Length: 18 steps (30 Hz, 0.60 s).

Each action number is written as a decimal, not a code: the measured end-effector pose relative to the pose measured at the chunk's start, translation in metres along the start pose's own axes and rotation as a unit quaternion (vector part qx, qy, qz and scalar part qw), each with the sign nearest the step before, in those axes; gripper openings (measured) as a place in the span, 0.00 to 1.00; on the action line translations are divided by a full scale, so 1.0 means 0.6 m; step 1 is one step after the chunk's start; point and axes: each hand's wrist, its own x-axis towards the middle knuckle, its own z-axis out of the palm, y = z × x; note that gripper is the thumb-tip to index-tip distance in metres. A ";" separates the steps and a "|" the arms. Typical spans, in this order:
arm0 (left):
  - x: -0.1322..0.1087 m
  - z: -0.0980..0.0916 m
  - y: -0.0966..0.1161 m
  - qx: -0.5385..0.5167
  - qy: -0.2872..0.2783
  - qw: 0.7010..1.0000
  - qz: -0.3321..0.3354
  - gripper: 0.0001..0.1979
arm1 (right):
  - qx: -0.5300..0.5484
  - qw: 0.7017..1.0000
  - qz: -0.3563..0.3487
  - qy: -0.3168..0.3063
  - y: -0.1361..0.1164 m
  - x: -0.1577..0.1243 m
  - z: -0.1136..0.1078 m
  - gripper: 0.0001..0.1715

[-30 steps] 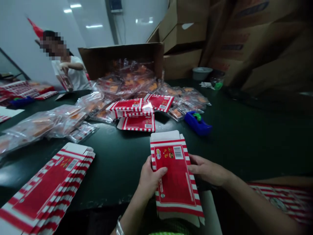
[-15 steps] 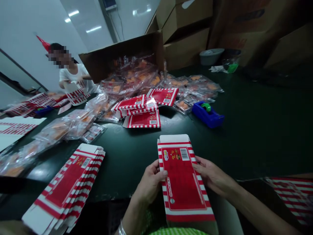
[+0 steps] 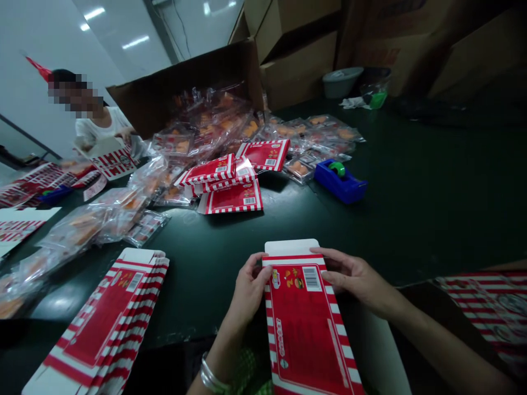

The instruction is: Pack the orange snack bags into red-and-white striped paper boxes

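A red carton with white-striped edges (image 3: 302,323) lies before me, its barcode face up and a white flap at its far end. My left hand (image 3: 249,288) grips the left edge near that end, thumb on the printed face. On the opposite edge my right hand (image 3: 356,277) pinches the carton near the barcode, forefinger at the base of the flap. To the left lies a fanned stack of the same cartons (image 3: 109,318). Several filled-out cartons (image 3: 234,195) sit in a small heap farther back on the dark green table (image 3: 197,285).
Clear plastic packets with orange pieces (image 3: 214,120) spill from a cardboard box (image 3: 181,77). A blue tape dispenser (image 3: 341,184) stands right of the carton heap. Behind are a grey bowl (image 3: 341,82) and stacked boxes (image 3: 300,66). Another person (image 3: 99,123) handles printed card at back left.
Both hands have moved up along the carton to its far end, by the flap. The carton sits slightly closer to me, and the camera view has shifted a little.
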 end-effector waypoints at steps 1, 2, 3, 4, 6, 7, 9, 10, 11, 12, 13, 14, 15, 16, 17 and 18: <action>0.003 0.001 0.000 0.026 0.022 0.999 0.018 0.13 | -0.028 1.000 -0.003 -0.001 -0.001 -0.001 0.000 0.37; 0.006 0.002 -0.001 0.044 0.039 0.998 0.033 0.11 | -0.060 0.998 -0.007 0.004 -0.001 -0.002 0.000 0.33; 0.009 0.003 -0.001 0.052 0.049 0.997 0.039 0.11 | -0.095 0.995 -0.014 0.014 0.000 -0.002 0.000 0.28; 0.011 0.005 -0.002 0.053 0.052 0.996 0.040 0.11 | -0.132 0.990 -0.028 0.030 0.001 -0.003 0.001 0.25; 0.015 0.008 -0.004 0.049 0.053 0.997 0.037 0.10 | -0.214 0.971 -0.072 0.081 0.005 -0.004 0.002 0.22; 0.017 0.009 -0.005 0.047 0.056 0.997 0.037 0.09 | -0.252 0.956 -0.096 0.111 0.007 -0.004 0.002 0.21; 0.018 0.012 -0.004 0.038 0.065 0.996 0.040 0.08 | -0.308 0.926 -0.132 0.172 0.009 -0.003 0.002 0.17; 0.019 0.014 -0.002 0.034 0.063 0.997 0.042 0.07 | -0.322 0.917 -0.143 0.187 0.008 -0.003 0.002 0.16; 0.020 0.015 0.001 0.033 0.055 0.997 0.045 0.08 | -0.331 0.913 -0.151 0.186 0.007 -0.002 0.001 0.16; 0.020 0.016 0.004 0.035 0.043 0.997 0.049 0.09 | -0.342 0.911 -0.160 0.169 0.005 -0.001 0.000 0.17; 0.021 0.017 0.007 0.041 0.029 0.997 0.053 0.09 | -0.358 0.907 -0.172 0.142 0.003 -0.001 -0.001 0.16; 0.021 0.018 0.009 0.049 0.017 0.997 0.057 0.08 | -0.382 0.898 -0.187 0.112 0.001 0.000 -0.002 0.14; 0.022 0.019 0.010 0.059 0.009 0.996 0.061 0.06 | -0.410 0.885 -0.204 0.087 0.000 0.001 -0.003 0.10; 0.022 0.020 0.011 0.068 0.006 0.996 0.066 0.03 | -0.436 0.868 -0.224 0.077 -0.001 0.002 -0.003 0.08; 0.023 0.021 0.011 0.075 0.007 0.995 0.070 0.02 | -0.454 0.854 -0.240 0.076 -0.002 0.004 -0.003 0.08; 0.023 0.021 0.011 0.082 0.005 0.994 0.073 0.02 | -0.466 0.846 -0.247 0.078 -0.004 0.006 -0.003 0.07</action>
